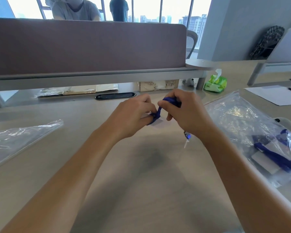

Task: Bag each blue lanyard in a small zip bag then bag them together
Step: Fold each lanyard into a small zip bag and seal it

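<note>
As the desk (141, 165) lay smooth beneath, my left hand (133, 113) and right hand (183, 111) both pinched the soft woven blue lanyard (170, 100) bunched between them, near crinkly clear zip bags (242, 118).

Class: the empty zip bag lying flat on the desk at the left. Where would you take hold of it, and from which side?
Probably pinch the near right corner of the empty zip bag, coming from the right. It lies flat on the desk, so only an edge offers purchase, and that corner points toward the hands.

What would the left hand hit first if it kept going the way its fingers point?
Probably the right hand: the left hand points right along the blue lanyard both hold. Depth is unclear.
</note>
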Motion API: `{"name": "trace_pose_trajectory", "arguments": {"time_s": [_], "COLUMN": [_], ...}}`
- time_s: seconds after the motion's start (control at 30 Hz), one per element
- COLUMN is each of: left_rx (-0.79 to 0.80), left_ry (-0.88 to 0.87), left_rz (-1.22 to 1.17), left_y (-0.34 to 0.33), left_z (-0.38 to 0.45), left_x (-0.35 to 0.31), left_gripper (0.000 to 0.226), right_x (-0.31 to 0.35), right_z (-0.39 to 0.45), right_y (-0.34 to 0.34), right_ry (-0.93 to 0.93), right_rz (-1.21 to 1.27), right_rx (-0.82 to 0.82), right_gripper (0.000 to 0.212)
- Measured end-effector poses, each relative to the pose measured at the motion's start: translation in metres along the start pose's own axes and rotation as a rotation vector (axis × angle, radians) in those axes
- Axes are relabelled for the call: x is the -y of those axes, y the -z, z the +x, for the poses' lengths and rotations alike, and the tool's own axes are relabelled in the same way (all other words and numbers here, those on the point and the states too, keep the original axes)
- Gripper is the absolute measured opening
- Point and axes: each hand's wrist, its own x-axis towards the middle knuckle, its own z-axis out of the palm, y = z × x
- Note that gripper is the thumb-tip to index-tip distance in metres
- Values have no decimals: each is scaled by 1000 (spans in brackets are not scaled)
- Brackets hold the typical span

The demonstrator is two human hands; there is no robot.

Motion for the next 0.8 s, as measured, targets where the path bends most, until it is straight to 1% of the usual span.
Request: {"name": "trace_pose_trajectory", "arguments": {"time_s": [0.13,0.23,0.3,0.37,0.43,0.5,0.57,0.67,0.73,0.8], "left_rx": [48,65,19,-69,-147,-191,-227,-287,-337,-394], "left_ry": [89,122,167,255,336,396,496,671,728,757], "left_rz": [-230,-518,-743,-907,-1007,-1105,-1235,-1460,-1443,-1324], "left_y": [11,21,24,24,24,24,24,24,24,22], "left_z": [-2,-5,-7,-8,-8,-7,-6,-3,-3,-3], "left_x": [4,8,13,20,24,25,25,30,34,34], "left_gripper": [17,9,9,10,11,12,13,18,17,12], "right_x": [6,5,1,-3,-5,-4,-3,-3,-2,1], "right_z": [14,20,19,16,10,4,-2,-11,-18,-24], "right_y": [13,19,19,16,10,4,-5,-19,-27,-31], "right_ry": [-18,-102,-163,-206,-232,-229,-235,-225,-189,-164], "right_rz": [96,183,246,346,462,516,500,386,321,242], "right_rx": [95,248,352,395,386,355,317,289,272,258], "right_gripper": [21,24,28,24,27,32,31,31,31,31]}}
